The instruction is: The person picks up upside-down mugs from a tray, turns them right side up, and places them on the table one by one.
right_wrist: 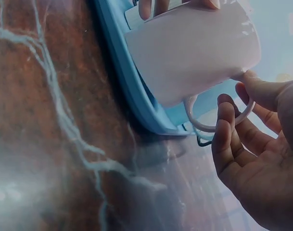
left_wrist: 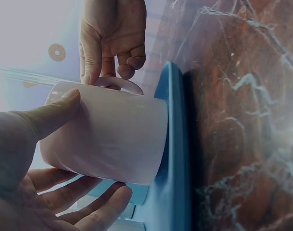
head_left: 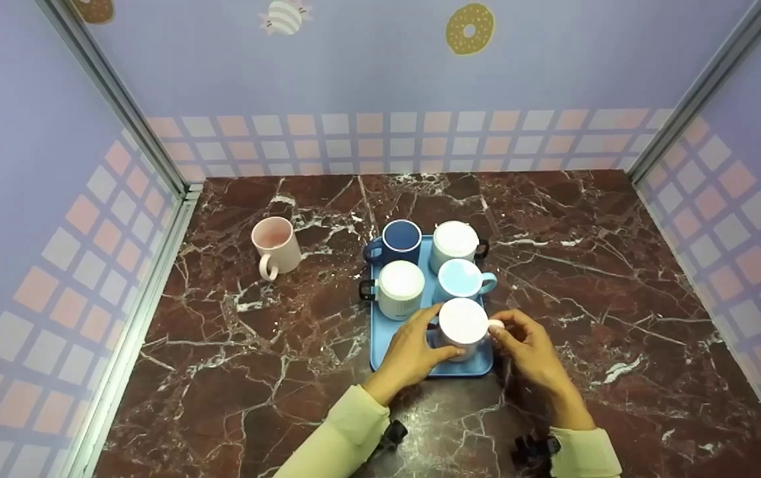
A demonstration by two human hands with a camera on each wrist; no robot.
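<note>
A pale pink mug stands upright at the near right corner of the blue tray. My left hand holds its body from the left, thumb on the near side and fingers round the far side. On the right, my right hand pinches the mug's handle between thumb and fingers. In the left wrist view the mug's base is right at the tray floor, behind the raised rim. Directly behind it on the tray is a light blue mug, handle pointing right.
Also on the tray are a white mug with a black handle at left, a dark blue mug at back left and another white mug at back right. A pink mug stands apart on the marbled table. Patterned walls enclose it.
</note>
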